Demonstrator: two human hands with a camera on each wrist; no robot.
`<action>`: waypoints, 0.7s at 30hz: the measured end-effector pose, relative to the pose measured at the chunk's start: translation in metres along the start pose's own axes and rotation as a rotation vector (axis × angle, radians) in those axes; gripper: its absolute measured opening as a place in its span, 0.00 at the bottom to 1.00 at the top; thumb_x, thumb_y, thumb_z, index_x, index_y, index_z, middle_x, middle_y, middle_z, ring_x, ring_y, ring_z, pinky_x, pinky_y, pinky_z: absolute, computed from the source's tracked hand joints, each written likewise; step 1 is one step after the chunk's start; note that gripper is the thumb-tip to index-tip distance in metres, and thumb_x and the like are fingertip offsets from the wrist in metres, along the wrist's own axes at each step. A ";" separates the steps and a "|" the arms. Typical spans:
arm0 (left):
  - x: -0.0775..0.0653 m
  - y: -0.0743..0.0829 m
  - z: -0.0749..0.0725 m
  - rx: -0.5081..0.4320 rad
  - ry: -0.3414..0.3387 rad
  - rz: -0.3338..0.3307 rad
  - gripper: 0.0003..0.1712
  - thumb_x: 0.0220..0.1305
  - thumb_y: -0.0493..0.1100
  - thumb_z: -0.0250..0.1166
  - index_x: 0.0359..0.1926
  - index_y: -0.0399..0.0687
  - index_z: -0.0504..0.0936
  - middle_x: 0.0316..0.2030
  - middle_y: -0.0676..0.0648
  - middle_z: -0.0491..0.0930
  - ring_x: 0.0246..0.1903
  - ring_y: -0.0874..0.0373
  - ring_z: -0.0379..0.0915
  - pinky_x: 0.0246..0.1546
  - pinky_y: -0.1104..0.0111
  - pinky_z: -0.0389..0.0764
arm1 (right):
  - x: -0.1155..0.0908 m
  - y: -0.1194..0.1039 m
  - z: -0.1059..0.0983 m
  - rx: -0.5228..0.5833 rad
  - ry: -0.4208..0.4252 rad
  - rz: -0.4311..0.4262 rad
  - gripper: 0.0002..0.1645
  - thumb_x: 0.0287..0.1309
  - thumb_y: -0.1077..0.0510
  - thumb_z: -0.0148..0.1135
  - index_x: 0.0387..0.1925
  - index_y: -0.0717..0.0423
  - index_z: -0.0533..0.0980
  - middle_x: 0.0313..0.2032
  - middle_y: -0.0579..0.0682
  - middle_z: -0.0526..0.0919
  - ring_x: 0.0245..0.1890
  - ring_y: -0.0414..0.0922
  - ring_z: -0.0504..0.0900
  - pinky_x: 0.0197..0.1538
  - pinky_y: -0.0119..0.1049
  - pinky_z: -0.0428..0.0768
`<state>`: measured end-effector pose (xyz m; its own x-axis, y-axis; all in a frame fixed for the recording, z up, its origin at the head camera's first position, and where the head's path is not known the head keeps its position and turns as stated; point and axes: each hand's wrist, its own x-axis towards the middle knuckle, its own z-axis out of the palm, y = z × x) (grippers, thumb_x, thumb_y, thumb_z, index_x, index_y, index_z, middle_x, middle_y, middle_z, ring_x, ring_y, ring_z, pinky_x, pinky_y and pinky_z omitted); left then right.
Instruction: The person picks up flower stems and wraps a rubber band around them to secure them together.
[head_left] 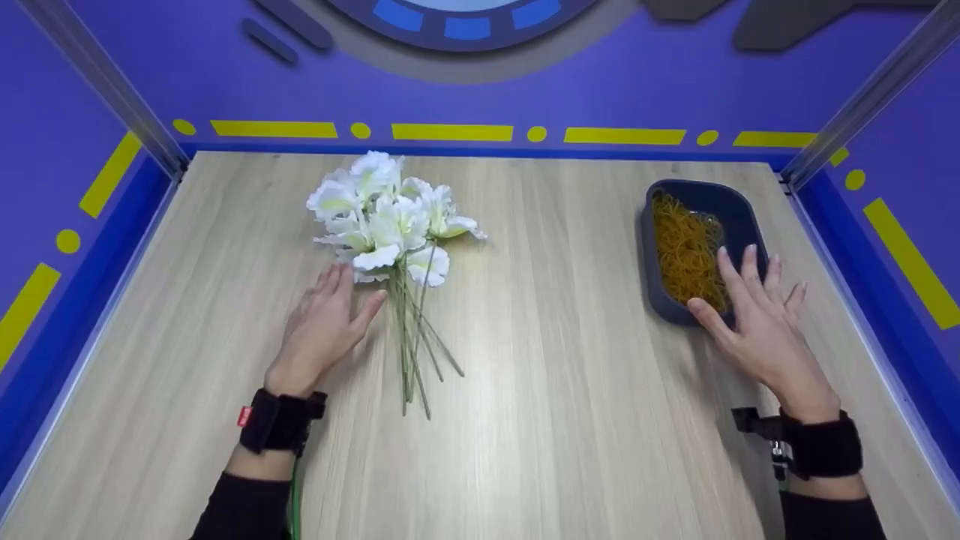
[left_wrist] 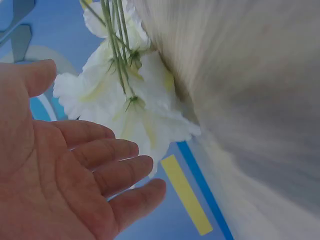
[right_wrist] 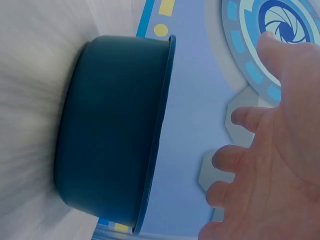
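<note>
A bunch of white artificial flowers (head_left: 390,217) lies on the wooden table, blooms toward the back wall and thin green stems (head_left: 411,345) toward the front. Beside the stems, just below the blooms, is my left hand (head_left: 319,322), its fingers extended and nothing held. In the left wrist view its open palm (left_wrist: 65,175) faces the flowers (left_wrist: 130,100). At the right stands a dark rounded box (head_left: 660,300) with many yellow-brown rubber bands (head_left: 686,255) inside. My right hand (head_left: 765,330) hovers over the box's near right side, fingers spread. The right wrist view shows the box's side wall (right_wrist: 112,130).
Blue-purple panels (head_left: 480,97) with yellow marks enclose the table (head_left: 540,420) at the back and both sides. Metal posts (head_left: 862,97) stand at the back corners. A green cable (head_left: 295,495) runs along the left forearm.
</note>
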<state>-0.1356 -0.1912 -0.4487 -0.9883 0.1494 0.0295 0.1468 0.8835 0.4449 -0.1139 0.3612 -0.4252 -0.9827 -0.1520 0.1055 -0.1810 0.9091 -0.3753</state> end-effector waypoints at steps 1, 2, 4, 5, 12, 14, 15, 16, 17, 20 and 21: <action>0.002 0.001 0.001 -0.003 -0.011 0.000 0.47 0.77 0.65 0.48 0.73 0.27 0.57 0.73 0.27 0.54 0.73 0.32 0.50 0.71 0.42 0.55 | 0.000 -0.001 0.001 -0.002 -0.002 -0.008 0.51 0.72 0.36 0.54 0.81 0.47 0.41 0.77 0.66 0.34 0.75 0.60 0.20 0.63 0.66 0.12; 0.005 0.003 0.001 -0.013 -0.019 -0.003 0.46 0.76 0.65 0.48 0.72 0.26 0.60 0.71 0.26 0.58 0.70 0.31 0.56 0.68 0.41 0.60 | 0.000 -0.003 0.002 -0.005 -0.006 -0.015 0.51 0.71 0.36 0.55 0.81 0.48 0.41 0.77 0.66 0.34 0.75 0.61 0.21 0.64 0.67 0.13; 0.010 0.005 0.001 -0.056 -0.037 -0.023 0.45 0.76 0.65 0.49 0.69 0.26 0.66 0.66 0.26 0.67 0.64 0.30 0.65 0.62 0.41 0.68 | 0.001 -0.005 0.004 -0.013 -0.016 -0.029 0.53 0.70 0.35 0.55 0.81 0.51 0.41 0.77 0.67 0.35 0.76 0.63 0.22 0.64 0.68 0.15; 0.012 0.006 0.000 -0.089 -0.046 -0.037 0.44 0.75 0.66 0.50 0.68 0.27 0.67 0.64 0.26 0.70 0.62 0.30 0.68 0.59 0.41 0.70 | 0.001 -0.007 0.005 -0.017 -0.022 -0.033 0.53 0.70 0.35 0.56 0.81 0.52 0.41 0.77 0.67 0.35 0.76 0.63 0.23 0.64 0.68 0.15; 0.029 0.003 0.000 -0.550 -0.213 -0.271 0.37 0.70 0.67 0.57 0.56 0.36 0.75 0.35 0.44 0.75 0.33 0.51 0.73 0.38 0.60 0.75 | 0.005 -0.016 0.012 0.013 -0.054 -0.026 0.59 0.69 0.33 0.55 0.79 0.63 0.37 0.77 0.66 0.33 0.77 0.63 0.27 0.70 0.64 0.20; 0.032 0.001 0.000 -0.650 -0.241 -0.328 0.36 0.70 0.65 0.59 0.56 0.35 0.74 0.32 0.47 0.73 0.31 0.54 0.72 0.37 0.63 0.76 | 0.006 -0.018 0.015 0.029 -0.064 -0.022 0.60 0.69 0.33 0.55 0.78 0.65 0.36 0.77 0.66 0.32 0.77 0.62 0.26 0.71 0.62 0.21; 0.032 0.001 0.001 -0.683 -0.256 -0.351 0.36 0.70 0.64 0.60 0.56 0.34 0.74 0.33 0.48 0.73 0.33 0.56 0.73 0.39 0.64 0.78 | 0.006 -0.019 0.015 0.032 -0.071 -0.023 0.61 0.69 0.33 0.55 0.78 0.66 0.35 0.77 0.66 0.31 0.77 0.61 0.26 0.71 0.62 0.21; 0.033 0.001 0.001 -0.710 -0.277 -0.373 0.37 0.70 0.64 0.61 0.56 0.33 0.73 0.35 0.48 0.75 0.35 0.56 0.75 0.41 0.65 0.80 | 0.006 -0.020 0.016 0.034 -0.078 -0.024 0.61 0.69 0.33 0.55 0.77 0.67 0.35 0.77 0.66 0.31 0.77 0.61 0.26 0.71 0.62 0.21; 0.034 0.001 0.002 -0.738 -0.305 -0.395 0.37 0.70 0.63 0.62 0.57 0.31 0.73 0.36 0.45 0.77 0.36 0.55 0.77 0.42 0.65 0.82 | 0.006 -0.020 0.017 0.035 -0.080 -0.029 0.61 0.69 0.33 0.55 0.77 0.67 0.36 0.77 0.66 0.31 0.77 0.61 0.26 0.71 0.62 0.21; 0.039 0.003 0.008 -0.849 -0.366 -0.467 0.41 0.70 0.61 0.63 0.64 0.29 0.68 0.51 0.37 0.78 0.47 0.51 0.81 0.50 0.65 0.82 | 0.006 -0.022 0.018 0.035 -0.087 -0.039 0.61 0.69 0.33 0.56 0.77 0.68 0.37 0.77 0.67 0.32 0.77 0.62 0.27 0.71 0.62 0.22; 0.042 0.004 0.010 -0.903 -0.376 -0.486 0.42 0.69 0.60 0.64 0.66 0.29 0.66 0.54 0.35 0.77 0.49 0.50 0.81 0.51 0.65 0.82 | 0.006 -0.023 0.019 0.036 -0.089 -0.042 0.61 0.69 0.33 0.56 0.77 0.68 0.37 0.77 0.68 0.32 0.77 0.62 0.27 0.71 0.62 0.22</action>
<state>-0.1758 -0.1775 -0.4545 -0.8347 0.1345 -0.5339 -0.4913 0.2560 0.8325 -0.1168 0.3323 -0.4334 -0.9736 -0.2246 0.0404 -0.2214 0.8871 -0.4051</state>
